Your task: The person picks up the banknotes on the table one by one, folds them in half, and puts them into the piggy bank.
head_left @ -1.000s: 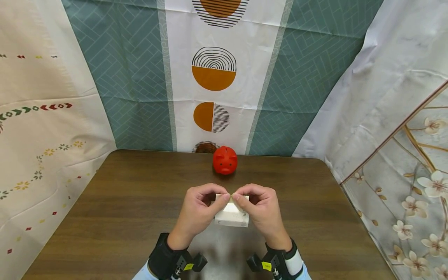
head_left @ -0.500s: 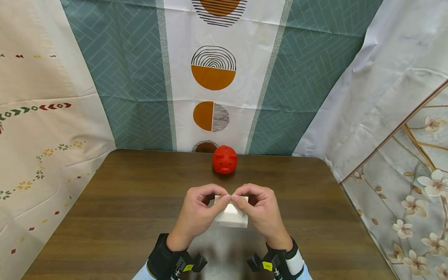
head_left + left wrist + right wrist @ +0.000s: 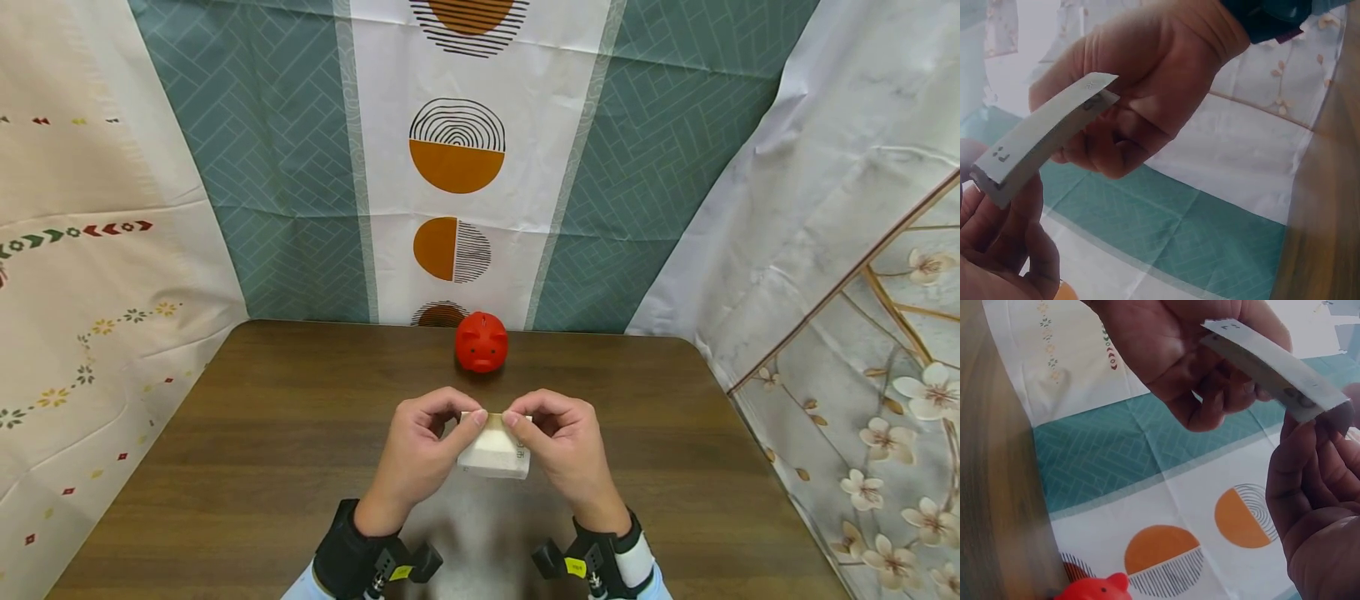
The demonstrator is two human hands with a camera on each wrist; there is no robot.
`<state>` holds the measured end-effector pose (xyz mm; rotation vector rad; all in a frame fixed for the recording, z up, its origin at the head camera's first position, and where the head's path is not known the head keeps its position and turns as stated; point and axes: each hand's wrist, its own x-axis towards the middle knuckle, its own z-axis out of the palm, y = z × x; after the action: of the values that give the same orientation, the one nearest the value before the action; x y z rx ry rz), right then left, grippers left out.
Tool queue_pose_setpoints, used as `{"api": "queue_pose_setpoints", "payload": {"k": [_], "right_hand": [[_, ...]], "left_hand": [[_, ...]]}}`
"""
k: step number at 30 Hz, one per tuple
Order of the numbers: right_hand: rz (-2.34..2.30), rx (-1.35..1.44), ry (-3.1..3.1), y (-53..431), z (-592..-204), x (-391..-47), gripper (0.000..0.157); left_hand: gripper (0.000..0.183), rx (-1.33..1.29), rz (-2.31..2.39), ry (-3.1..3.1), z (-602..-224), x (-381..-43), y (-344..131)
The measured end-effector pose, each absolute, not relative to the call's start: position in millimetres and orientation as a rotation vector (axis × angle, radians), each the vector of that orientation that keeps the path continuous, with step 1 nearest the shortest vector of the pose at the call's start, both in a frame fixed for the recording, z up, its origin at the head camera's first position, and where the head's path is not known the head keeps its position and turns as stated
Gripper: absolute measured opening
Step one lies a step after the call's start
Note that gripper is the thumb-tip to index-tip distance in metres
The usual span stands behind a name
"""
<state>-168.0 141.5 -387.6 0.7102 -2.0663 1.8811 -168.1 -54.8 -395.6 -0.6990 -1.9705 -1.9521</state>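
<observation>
A small, pale, folded banknote (image 3: 495,457) is held up over the table between both hands. My left hand (image 3: 422,457) pinches its upper left corner between thumb and index finger. At the upper right corner, the thumb and index finger of my right hand (image 3: 567,454) grip it the same way. Both wrist views show the banknote (image 3: 1044,134) edge-on, doubled over along a fold, with dark printed marks near its ends. A red piggy bank (image 3: 482,343) stands upright near the table's far edge, beyond the hands and apart from them.
The brown wooden table (image 3: 300,433) has rounded far corners. A teal and white patterned cloth (image 3: 292,167) hangs behind it. More cloths hang at the left (image 3: 112,350) and the right (image 3: 825,350).
The hands have risen slightly and spread a little apart, so more of the banknote's upper edge shows between the thumbs. The piggy bank has stayed in place.
</observation>
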Motion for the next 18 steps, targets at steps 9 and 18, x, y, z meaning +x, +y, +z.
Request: {"api": "queue_pose_setpoints", "payload": {"k": [9, 18], "right_hand": [[1.896, 0.647, -2.078, 144.9, -384.0, -167.5, 0.003], [1.896, 0.627, -2.066, 147.3, -383.6, -169.1, 0.006]], "left_hand": [[0.008, -0.652, -1.987, -1.94, -397.6, -168.8, -54.3], [0.009, -0.627, -1.981, -1.896, -398.0, -168.9, -54.8]]}}
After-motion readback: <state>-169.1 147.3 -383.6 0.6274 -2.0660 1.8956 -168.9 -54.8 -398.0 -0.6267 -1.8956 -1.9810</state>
